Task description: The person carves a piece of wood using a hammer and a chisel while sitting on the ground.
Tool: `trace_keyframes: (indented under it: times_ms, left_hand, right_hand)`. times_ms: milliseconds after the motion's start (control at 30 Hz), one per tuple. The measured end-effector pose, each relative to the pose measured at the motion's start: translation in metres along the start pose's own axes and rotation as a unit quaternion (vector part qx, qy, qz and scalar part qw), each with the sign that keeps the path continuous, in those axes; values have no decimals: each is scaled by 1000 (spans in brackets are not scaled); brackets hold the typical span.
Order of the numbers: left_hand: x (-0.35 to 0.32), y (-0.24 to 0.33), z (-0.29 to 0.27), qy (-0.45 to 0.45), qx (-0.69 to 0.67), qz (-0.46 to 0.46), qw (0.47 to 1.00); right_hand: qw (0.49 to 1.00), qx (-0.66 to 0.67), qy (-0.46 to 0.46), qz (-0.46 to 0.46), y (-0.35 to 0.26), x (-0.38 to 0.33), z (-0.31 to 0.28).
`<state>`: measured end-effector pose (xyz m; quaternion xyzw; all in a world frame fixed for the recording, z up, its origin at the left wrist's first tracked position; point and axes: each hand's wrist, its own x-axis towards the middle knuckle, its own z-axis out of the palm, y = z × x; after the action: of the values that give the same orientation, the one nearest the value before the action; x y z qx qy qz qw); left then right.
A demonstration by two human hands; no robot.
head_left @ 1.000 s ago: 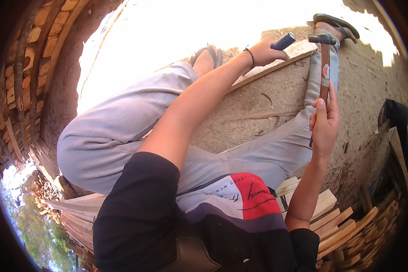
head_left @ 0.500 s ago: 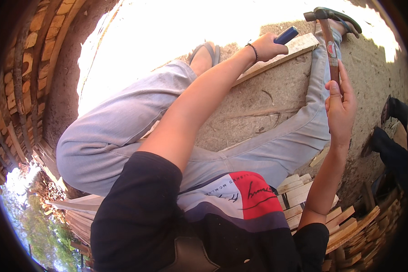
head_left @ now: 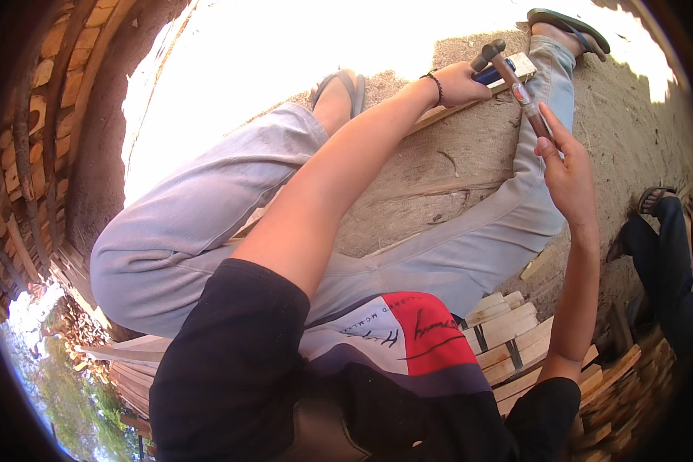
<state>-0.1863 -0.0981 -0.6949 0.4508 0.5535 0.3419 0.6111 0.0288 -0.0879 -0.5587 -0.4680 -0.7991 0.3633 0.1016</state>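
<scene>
My right hand (head_left: 570, 179) is closed round the wooden handle of a hammer (head_left: 520, 94), forefinger stretched along it. The hammer's dark head is over the end of a dark blue cylindrical handle (head_left: 485, 76); whether they touch, I cannot tell. My left hand (head_left: 462, 85) is wrapped round that blue handle, and whatever lies at its far end is hidden by the hand. Beneath my left hand lies a pale wooden board (head_left: 524, 65), running slantwise between my legs.
My legs in grey jeans (head_left: 200, 215) spread either side of the board on sandy ground (head_left: 408, 208). Stacked wood pieces (head_left: 508, 327) lie at lower right, and a wood pile (head_left: 54, 69) stands at left. Another person's dark-trousered legs (head_left: 662, 239) are at right.
My right hand has swung the hammer left and down, from upright to over the blue handle. My left hand has lowered and tilted the blue handle toward the board.
</scene>
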Motion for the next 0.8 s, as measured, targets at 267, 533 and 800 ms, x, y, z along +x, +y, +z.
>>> trace_keyframes:
  times_ms: [267, 533, 800]
  left_hand:
    - [11, -11, 0, -45, 31, -47, 997]
    - [8, -10, 1, -63, -17, -61, 996]
    - [23, -17, 8, -84, 17, -111, 990]
  right_hand:
    - [985, 39, 82, 146, 7, -4, 2]
    - [974, 101, 105, 174, 24, -11, 6]
    - [985, 88, 63, 136, 53, -10, 8]
